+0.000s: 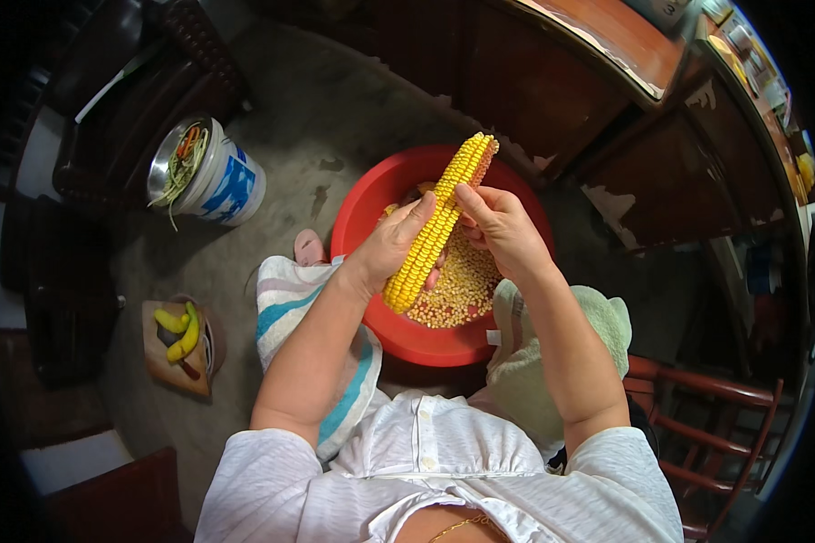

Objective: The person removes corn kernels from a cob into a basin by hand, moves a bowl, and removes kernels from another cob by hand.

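A long ear of yellow corn is held at a slant over a red plastic basin. My left hand wraps around its lower part, thumb along the near side. Higher up, my right hand grips the ear's right side, with its thumb pressed on the kernels. A strip of bare cob shows along the upper right edge, where kernels are gone. Loose corn kernels cover much of the basin's bottom. What lies under my hands in the basin is partly hidden.
A white bucket with a metal bowl of vegetable scraps stands at left. Nearby, a cutting board carries yellow-green produce and a knife. Towels drape my knees. Wooden cabinets and a chair flank the right.
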### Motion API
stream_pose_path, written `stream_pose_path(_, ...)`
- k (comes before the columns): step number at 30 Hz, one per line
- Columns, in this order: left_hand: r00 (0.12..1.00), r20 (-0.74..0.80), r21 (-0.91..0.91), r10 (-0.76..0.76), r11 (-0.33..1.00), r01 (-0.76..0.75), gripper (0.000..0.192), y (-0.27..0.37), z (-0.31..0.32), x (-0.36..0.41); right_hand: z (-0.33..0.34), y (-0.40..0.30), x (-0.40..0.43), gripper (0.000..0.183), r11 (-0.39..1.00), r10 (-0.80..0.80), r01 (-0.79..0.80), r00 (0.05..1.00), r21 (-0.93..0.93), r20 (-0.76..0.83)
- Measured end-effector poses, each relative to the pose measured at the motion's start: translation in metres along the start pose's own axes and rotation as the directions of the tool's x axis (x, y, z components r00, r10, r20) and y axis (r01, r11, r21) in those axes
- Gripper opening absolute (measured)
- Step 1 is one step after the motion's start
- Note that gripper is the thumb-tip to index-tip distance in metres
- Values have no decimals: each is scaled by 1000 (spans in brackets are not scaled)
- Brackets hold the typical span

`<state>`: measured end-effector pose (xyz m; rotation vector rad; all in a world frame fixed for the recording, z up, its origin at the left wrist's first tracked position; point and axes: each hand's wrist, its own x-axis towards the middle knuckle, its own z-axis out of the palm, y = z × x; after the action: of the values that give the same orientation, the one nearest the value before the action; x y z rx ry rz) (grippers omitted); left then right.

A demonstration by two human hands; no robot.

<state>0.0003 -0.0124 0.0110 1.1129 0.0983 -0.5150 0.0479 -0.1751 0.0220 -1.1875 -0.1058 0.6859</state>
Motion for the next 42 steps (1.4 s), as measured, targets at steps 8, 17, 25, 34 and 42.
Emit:
stream_pose_path(8,999,29,-86,-35,996,38,54,3,0,-1,-9,12,5,29,1000,15,-15,1000,14,-6)
stream_pose_path(17,1000,-8,-123,14,992,-15,53,-3,-3,4,-7,15,8,25,993,-58,52,997,102,56)
stream_pose_path(25,999,-31,-131,38,991,-41,53,2,1,5,-4,3,2,34,959,-47,44,999,279,3)
stream_pose_path(34,1000,-5,79,1,997,0,55,4,-2,0,-5,8,7,30,999,30,-32,997,-29,-77)
stream_pose_path(42,999,1,53,-38,998,38,57,8,-3,-5,-5,9,9,28,995,-1,-2,1000,-102,-30)
